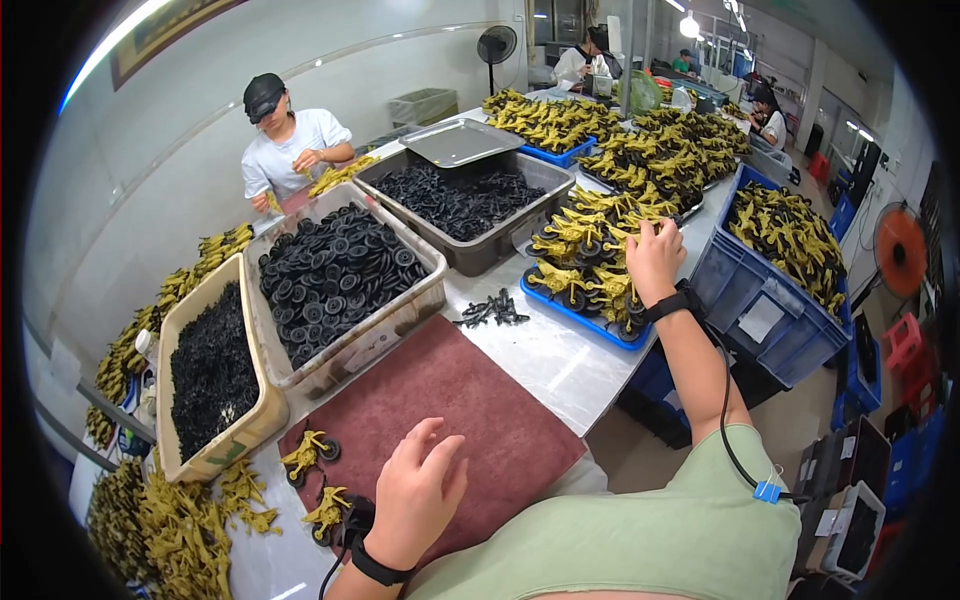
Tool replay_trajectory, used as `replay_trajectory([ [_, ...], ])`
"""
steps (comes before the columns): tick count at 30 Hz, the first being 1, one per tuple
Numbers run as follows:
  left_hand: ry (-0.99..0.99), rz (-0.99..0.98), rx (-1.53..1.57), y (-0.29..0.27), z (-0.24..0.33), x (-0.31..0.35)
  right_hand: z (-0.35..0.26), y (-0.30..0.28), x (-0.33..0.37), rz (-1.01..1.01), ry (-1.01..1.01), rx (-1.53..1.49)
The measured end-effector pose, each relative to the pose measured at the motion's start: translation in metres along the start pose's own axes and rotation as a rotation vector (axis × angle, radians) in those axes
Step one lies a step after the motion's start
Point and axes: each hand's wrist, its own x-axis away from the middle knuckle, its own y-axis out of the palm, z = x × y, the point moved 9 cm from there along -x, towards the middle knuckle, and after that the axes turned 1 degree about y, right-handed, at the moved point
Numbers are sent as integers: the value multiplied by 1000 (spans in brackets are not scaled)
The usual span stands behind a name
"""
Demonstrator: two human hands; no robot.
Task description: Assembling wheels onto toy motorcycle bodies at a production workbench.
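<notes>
My right hand (655, 262) reaches out to a stack of yellow toy motorcycles with black wheels (590, 240), its fingers bent down around one at the stack's edge. The fingertips are partly hidden there. Under this stack lies a blue tray (590, 322). Over a dark red cloth mat (500, 400), my left hand (420, 490) hovers with its fingers apart and nothing in them. Two toy motorcycles stand to its left, one (310, 455) on the mat's corner and the other (328, 512) nearer to me, close to my wrist.
Bins of black wheels (335, 275), small black parts (215, 365) and more black parts (455, 200) line the mat's far side. Loose black pieces (492, 308) lie beside them. Yellow parts (180, 520) heap at left. A blue crate (770, 310) stands right. A co-worker (290, 150) sits opposite.
</notes>
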Motion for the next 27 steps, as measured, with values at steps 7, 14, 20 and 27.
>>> replay_trajectory([
  [7, -19, -27, 7, 3, -1, 3, 0, 7, 6, 34, -96, 31],
  [14, -88, -112, -49, -18, -12, 17, -25, -23, 22, 137, -235, -158],
  [20, -395, -232, -243, -51, -78, 73, -172, -77, 138, -571, -652, -976],
  [27, -620, -238, -275, -73, -108, 140, -292, -119, 322, -1178, -1205, -1154],
])
